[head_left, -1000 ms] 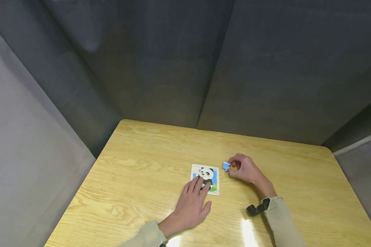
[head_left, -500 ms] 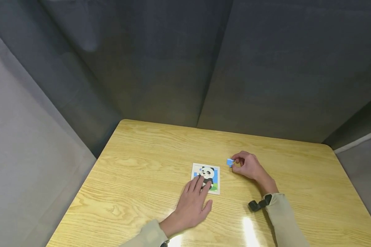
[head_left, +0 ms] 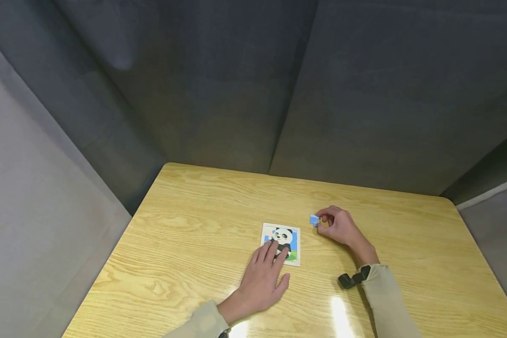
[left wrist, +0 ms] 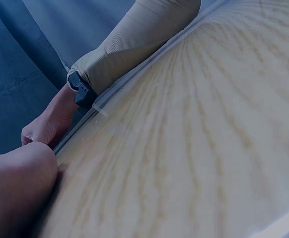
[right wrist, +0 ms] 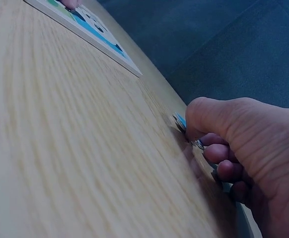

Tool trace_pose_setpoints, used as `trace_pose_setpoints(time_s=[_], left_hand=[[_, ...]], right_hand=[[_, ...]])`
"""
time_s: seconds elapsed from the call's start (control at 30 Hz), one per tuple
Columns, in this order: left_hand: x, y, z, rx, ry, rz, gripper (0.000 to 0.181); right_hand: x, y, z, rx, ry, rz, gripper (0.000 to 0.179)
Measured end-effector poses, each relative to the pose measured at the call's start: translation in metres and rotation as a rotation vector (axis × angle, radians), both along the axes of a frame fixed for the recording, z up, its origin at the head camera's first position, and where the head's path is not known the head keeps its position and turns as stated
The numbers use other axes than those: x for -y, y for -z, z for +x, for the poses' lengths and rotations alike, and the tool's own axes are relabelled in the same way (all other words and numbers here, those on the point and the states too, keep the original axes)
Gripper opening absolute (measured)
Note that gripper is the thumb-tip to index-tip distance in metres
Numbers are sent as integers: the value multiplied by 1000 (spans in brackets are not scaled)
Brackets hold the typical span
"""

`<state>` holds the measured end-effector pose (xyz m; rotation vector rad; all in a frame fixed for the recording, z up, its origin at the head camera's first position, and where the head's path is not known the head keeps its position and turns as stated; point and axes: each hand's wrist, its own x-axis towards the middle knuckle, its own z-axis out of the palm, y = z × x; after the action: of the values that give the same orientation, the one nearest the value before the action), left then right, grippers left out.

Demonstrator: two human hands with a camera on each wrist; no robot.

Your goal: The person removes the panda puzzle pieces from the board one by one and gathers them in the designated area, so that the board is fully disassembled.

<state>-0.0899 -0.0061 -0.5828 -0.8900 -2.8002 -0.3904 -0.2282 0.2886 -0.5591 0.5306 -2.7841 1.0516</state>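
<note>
Blue piece (head_left: 313, 220) pinched in right hand (head_left: 339, 226), panda puzzle (head_left: 284, 235) partly under left hand (head_left: 262, 281) (outstretched)

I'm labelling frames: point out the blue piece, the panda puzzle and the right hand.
Blue piece (head_left: 313, 219), head view: its blue face.
Panda puzzle (head_left: 284, 238), head view: the panda's face.
Right hand (head_left: 341, 228), head view: its back.

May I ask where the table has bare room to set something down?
The table is bare left of the panda puzzle, behind it toward the dark curtain, and right of the right hand. Crowded: the left hand partly covers the puzzle; the right pinches a blue piece.
</note>
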Motion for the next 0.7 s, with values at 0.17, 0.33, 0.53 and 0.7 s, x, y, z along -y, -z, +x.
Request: trace_pose_setpoints(time_s=[0.17, 0.33, 0.53, 0.7], left_hand=[[0, -2, 0, 3, -4, 5, 62], [0, -2, 0, 9, -3, 4, 62], [1, -1, 0, -4, -4, -3, 62], [1, -2, 1, -2, -4, -5, 61]], right_hand=[[0, 0, -1, -15, 8, 0, 24], [-1, 1, 0, -24, 12, -3, 23], [-1, 2, 0, -27, 14, -15, 24], [-1, 2, 0, -40, 10, -24, 26]])
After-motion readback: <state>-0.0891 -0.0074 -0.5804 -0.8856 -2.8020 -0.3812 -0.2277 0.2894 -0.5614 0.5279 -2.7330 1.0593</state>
